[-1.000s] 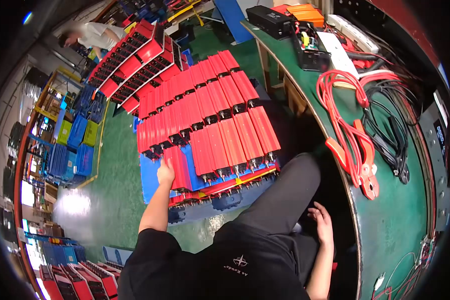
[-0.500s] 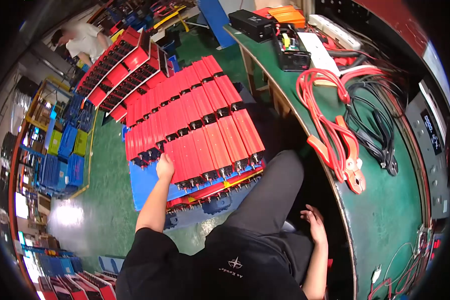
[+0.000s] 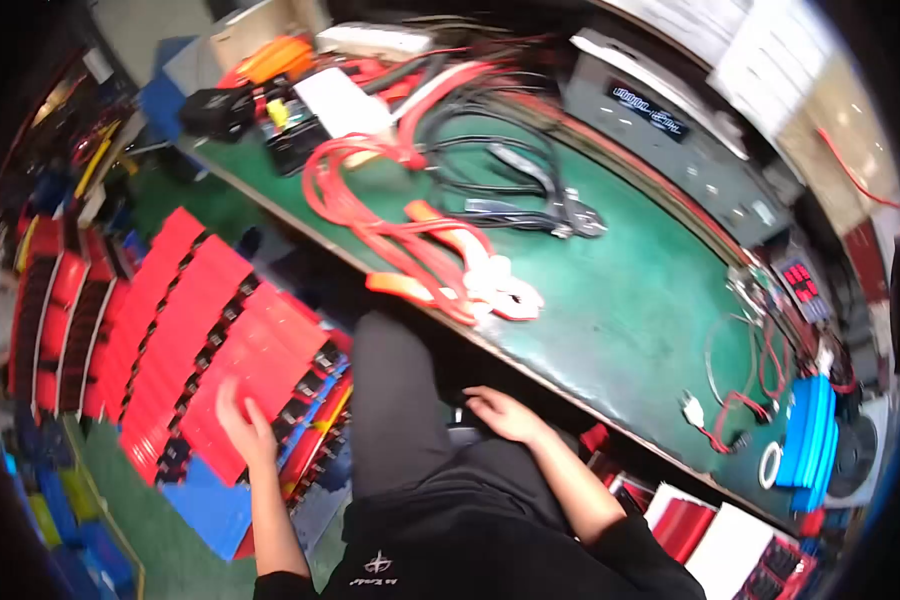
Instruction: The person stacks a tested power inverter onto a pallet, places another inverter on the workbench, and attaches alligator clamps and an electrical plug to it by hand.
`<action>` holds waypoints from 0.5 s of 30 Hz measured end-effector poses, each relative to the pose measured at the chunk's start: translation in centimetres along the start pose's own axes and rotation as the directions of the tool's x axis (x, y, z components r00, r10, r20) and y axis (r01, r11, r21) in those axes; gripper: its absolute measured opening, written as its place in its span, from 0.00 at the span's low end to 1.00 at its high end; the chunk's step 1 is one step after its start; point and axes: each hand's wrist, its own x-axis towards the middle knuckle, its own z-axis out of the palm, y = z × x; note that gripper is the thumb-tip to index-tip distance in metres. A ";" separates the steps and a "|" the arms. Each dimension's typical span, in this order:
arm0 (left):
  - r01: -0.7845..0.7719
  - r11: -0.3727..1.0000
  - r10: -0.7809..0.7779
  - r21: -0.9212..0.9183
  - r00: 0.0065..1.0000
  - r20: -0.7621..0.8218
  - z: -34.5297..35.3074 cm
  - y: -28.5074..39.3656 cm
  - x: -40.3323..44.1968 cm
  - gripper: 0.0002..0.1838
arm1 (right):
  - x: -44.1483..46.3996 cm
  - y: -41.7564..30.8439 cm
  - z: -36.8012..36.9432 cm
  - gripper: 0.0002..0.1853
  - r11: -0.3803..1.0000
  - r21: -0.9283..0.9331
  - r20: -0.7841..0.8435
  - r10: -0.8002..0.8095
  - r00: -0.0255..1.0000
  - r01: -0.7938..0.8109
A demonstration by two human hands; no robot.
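Observation:
Several red ribbed metal cases (image 3: pixel 260 340) with black ends and metal terminals lie in rows on a blue sheet (image 3: pixel 210 505) at the left. Over the nearest row is my left hand (image 3: pixel 247 428), thumb apart from the fingers and holding nothing. It is blurred, so I cannot tell whether it touches a case. My right hand (image 3: pixel 503 414) is above my lap, just below the edge of the green bench (image 3: pixel 590 310). Its fingers are stretched out with nothing in them.
On the bench lie red clamp cables (image 3: pixel 370 190), black clamp cables (image 3: pixel 530 195), an opened black device (image 3: pixel 290 140) and a white plug (image 3: pixel 692 408). A grey display instrument (image 3: pixel 660 130) stands behind. A blue ribbed object (image 3: pixel 808 440) sits at the right end.
The view has swung right, bringing more of the bench into sight. My left hand has gone from the cases' left edge to above the front row. My right hand stays near my lap.

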 end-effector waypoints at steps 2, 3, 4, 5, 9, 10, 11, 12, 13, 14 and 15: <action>-0.132 0.937 0.187 -0.323 0.971 0.148 3.1 8.4 0.9 0.16 | -1.0 -1.0 -0.2 0.24 0.992 -0.116 -0.025 -0.055 0.998 0.051; -0.184 0.851 0.326 -0.492 0.919 0.221 4.4 12.4 1.2 0.13 | -1.4 -1.3 -0.1 0.24 0.985 -0.145 -0.033 -0.094 0.995 0.088; -0.254 0.809 0.449 -0.530 0.848 0.280 6.5 15.6 0.7 0.11 | -1.8 -1.4 0.1 0.24 0.978 -0.173 -0.065 -0.133 0.989 0.120; -0.290 0.693 0.635 -0.660 0.679 0.368 7.7 19.1 0.7 0.12 | -2.4 -1.7 0.2 0.23 0.978 -0.162 -0.088 -0.151 0.985 0.135; -0.334 0.591 0.796 -0.734 0.096 0.597 15.7 26.3 -4.3 0.16 | -6.3 -2.3 0.0 0.19 0.960 -0.276 -0.129 -0.086 0.988 0.047; -0.305 0.684 0.665 -0.662 -0.112 0.739 18.8 27.3 -5.2 0.18 | -7.9 -2.2 0.0 0.19 0.952 -0.293 -0.163 -0.141 0.977 0.088; -0.317 0.758 0.480 -0.570 -0.319 0.817 20.9 28.6 -6.0 0.20 | -9.5 -2.1 0.2 0.20 0.942 -0.313 -0.201 -0.191 0.961 0.122; -0.368 0.761 0.401 -0.534 -0.381 0.833 21.6 29.9 -6.4 0.22 | -11.3 -3.2 0.4 0.20 0.951 -0.292 -0.226 -0.170 0.959 0.100; -0.425 0.751 0.320 -0.505 -0.436 0.842 22.2 31.1 -7.1 0.23 | -13.4 -3.9 0.6 0.21 0.970 -0.239 -0.259 -0.105 0.960 0.042; -0.422 0.711 0.473 -0.563 -0.306 0.826 24.0 30.3 -9.6 0.24 | -15.5 -4.4 0.8 0.20 0.965 -0.260 -0.311 -0.106 0.944 0.022; -0.380 0.674 0.520 -0.633 -0.364 0.773 24.4 30.7 -10.0 0.24 | -17.8 -5.0 1.0 0.20 0.960 -0.280 -0.362 -0.104 0.926 -0.001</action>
